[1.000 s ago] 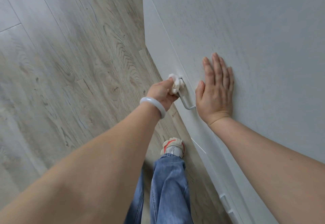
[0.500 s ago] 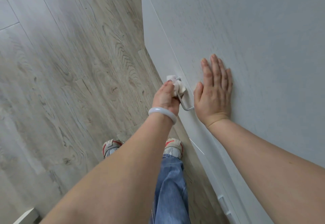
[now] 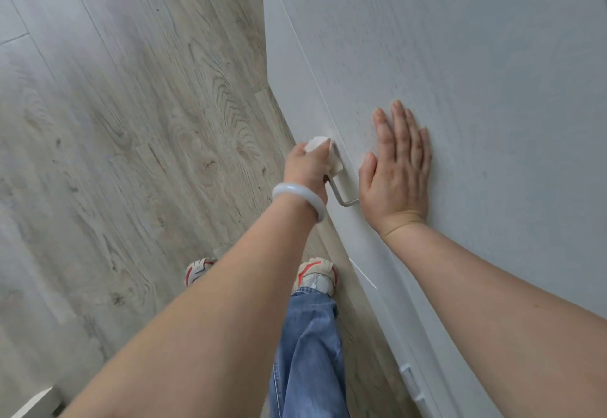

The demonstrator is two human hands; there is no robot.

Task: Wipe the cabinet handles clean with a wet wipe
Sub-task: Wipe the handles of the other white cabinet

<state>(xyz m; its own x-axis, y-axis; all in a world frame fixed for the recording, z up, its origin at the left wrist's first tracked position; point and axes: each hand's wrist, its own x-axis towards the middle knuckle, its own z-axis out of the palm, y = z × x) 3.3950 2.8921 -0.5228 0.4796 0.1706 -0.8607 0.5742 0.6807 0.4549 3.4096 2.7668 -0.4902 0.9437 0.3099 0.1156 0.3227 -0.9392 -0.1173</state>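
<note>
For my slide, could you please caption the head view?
Left hand rubs wet wipe along cabinet handle; right hand braces door.

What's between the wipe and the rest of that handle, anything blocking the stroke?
Nothing visible. The left hand grips the wet wipe around the handle; the bare bar below it is clear. The right hand lies flat on the cabinet door, beside the handle.

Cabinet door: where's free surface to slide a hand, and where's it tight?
Free: the cabinet door above and right of the flat right hand, and the strip below the handle down to the lower handle. Crowded: around the handle, where the left hand clamps the wet wipe, with the right thumb close beside it.
</note>
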